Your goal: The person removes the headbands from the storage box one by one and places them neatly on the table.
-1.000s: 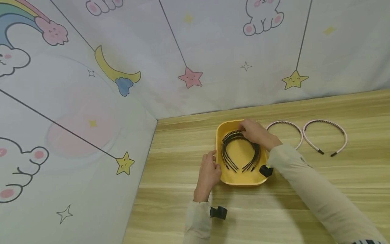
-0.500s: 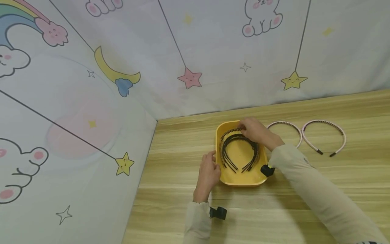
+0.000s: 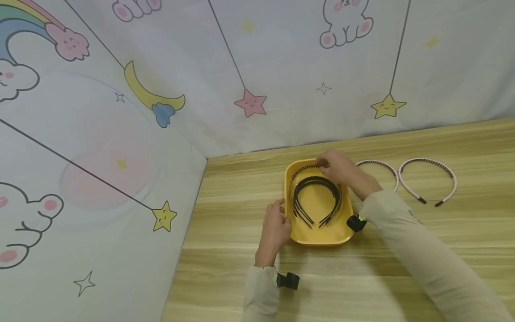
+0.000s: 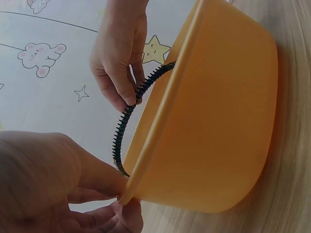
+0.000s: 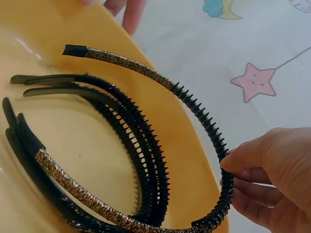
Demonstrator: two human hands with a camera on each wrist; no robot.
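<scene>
My right hand (image 3: 344, 172) pinches a black toothed headband with glittery gold ends (image 5: 129, 64) at the top of its arc. In the left wrist view this headband arches above the rim of a yellow plastic basin (image 4: 218, 121). Several other black headbands (image 5: 158, 179) lie nested together inside the basin, below the lifted one. At the basin's left side, my left hand (image 3: 275, 228) grips the rim, thumb on one side and fingers on the other.
Two pink headbands (image 3: 428, 159) lie side by side on the wood-grain table (image 3: 225, 268), right of the basin. Behind and to the left stand white walls (image 3: 297, 120) printed with cartoon stars and bears. Each wrist wears a black camera mount (image 3: 289, 281).
The right hand has drawn one headband up and toward the basin's far end, away from the nested ones. The left hand has stayed at the rim.
</scene>
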